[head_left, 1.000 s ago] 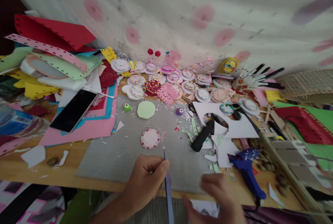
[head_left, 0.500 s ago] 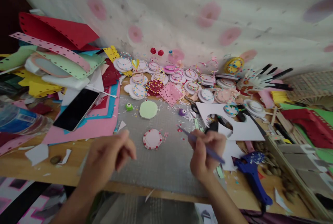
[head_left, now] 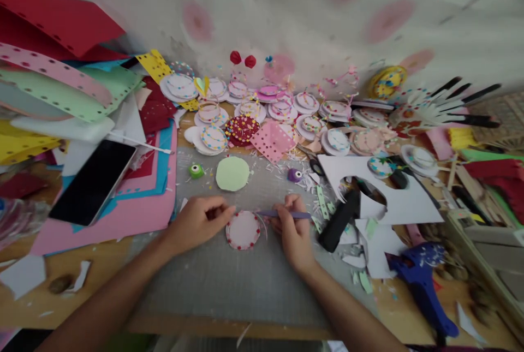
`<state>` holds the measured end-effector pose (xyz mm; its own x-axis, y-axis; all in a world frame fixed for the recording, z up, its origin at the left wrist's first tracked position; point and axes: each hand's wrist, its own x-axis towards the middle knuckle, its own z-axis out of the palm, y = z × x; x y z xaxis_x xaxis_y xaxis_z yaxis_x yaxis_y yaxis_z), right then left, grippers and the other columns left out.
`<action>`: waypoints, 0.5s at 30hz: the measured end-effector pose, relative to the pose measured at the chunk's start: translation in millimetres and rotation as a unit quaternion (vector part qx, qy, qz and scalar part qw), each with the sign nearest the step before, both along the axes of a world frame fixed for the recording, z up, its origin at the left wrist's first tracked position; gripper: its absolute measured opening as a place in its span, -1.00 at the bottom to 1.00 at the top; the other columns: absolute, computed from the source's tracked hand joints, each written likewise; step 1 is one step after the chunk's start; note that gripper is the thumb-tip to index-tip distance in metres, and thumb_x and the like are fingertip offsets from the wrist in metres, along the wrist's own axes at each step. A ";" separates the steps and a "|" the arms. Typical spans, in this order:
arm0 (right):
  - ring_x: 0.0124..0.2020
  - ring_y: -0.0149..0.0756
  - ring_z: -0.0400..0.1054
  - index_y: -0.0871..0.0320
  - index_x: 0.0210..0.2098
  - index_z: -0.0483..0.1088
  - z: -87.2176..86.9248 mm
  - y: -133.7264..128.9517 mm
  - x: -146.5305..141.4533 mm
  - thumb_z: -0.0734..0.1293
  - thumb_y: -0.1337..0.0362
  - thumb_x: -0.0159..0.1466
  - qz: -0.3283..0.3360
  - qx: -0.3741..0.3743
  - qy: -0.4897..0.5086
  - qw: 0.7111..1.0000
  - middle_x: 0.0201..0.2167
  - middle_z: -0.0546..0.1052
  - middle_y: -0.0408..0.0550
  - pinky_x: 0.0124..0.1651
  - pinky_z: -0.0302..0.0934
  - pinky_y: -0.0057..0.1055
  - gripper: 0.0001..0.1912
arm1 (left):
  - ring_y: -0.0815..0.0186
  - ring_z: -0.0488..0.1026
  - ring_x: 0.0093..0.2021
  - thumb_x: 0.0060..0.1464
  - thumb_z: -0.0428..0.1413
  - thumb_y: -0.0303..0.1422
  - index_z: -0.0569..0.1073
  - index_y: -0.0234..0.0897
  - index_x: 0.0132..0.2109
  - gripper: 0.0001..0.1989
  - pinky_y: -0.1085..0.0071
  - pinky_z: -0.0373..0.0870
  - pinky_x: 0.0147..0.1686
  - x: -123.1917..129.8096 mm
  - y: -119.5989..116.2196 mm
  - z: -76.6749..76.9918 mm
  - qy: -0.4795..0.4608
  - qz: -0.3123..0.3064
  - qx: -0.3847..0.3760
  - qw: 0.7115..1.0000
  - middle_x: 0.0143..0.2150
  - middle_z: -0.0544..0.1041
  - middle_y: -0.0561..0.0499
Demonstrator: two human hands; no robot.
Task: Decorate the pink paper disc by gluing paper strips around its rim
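Observation:
A small round paper piece (head_left: 243, 230) with a red-dotted rim lies on the grey cutting mat (head_left: 229, 292). At its left edge, my left hand (head_left: 203, 221) has thumb and finger pinched together; whatever they hold, if anything, is too small to name. To the right of the piece, my right hand (head_left: 293, 226) grips a slim purple tool (head_left: 301, 214), its tip pointing left toward the rim. A thin pale strip curls between the tool tip and the piece. Behind it lies a light green paper disc (head_left: 232, 173).
Small decorated paper discs (head_left: 282, 109) crowd the back. A phone (head_left: 93, 182) rests on coloured papers at left. Green (head_left: 195, 171) and purple (head_left: 295, 175) punches flank the green disc. Cut white card (head_left: 401, 194), a black tool (head_left: 339, 224) and a blue glue gun (head_left: 426, 284) are at right.
Both hands have moved inward to the round piece, my right hand bringing the purple tool to its right edge. The view has shifted closer, and the black tool shows more fully.

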<state>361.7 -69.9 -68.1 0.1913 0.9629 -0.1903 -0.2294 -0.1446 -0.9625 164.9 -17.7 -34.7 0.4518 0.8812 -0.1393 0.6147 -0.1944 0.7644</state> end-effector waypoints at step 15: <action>-0.61 -0.46 -0.09 0.02 -0.35 0.02 2.1 -0.3 1.2 0.20 0.17 0.32 0.032 0.010 -0.054 0.998 -0.54 0.12 -0.31 -0.58 -0.17 -0.51 -0.79 | 0.50 0.22 -0.60 0.02 0.12 -0.34 0.39 -0.31 -0.55 -0.77 0.57 0.08 -0.54 -3.2 0.3 -8.6 0.056 -0.071 0.058 0.994 -0.65 0.32 0.16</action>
<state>362.9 -70.2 -66.0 0.1474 0.9773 -0.1520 -0.1154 -0.1356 -0.9840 161.7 -17.3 -43.4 0.5601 0.8228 -0.0966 0.6553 -0.3686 0.6593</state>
